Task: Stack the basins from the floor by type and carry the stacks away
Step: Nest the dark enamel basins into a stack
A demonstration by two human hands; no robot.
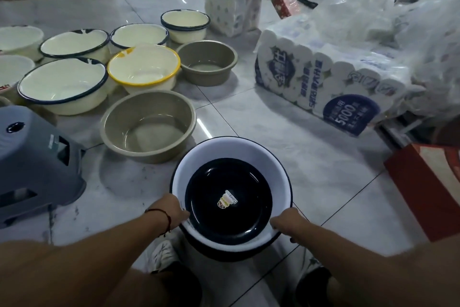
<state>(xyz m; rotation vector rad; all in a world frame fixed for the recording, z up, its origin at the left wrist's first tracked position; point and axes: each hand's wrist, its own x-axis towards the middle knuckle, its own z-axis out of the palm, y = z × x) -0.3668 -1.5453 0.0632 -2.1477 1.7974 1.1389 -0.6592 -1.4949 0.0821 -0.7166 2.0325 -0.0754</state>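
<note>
I hold a white basin (232, 154) with a dark rim in front of me, above the floor. Inside it lies a black basin (229, 182) with a small sticker at its middle. My left hand (171, 209) grips the near left rim and my right hand (286, 223) grips the near right rim. On the floor to the left stand two grey-beige basins (149, 127) (207, 62), a yellow-rimmed cream basin (144, 69) and several cream basins with dark blue rims (62, 85) (185, 24).
A blue-grey plastic stool (34, 157) stands at the left. A large pack of toilet rolls (331, 82) lies at the right with plastic bags behind it. A red box (428, 187) sits at the right edge. My shoes show below the held basin.
</note>
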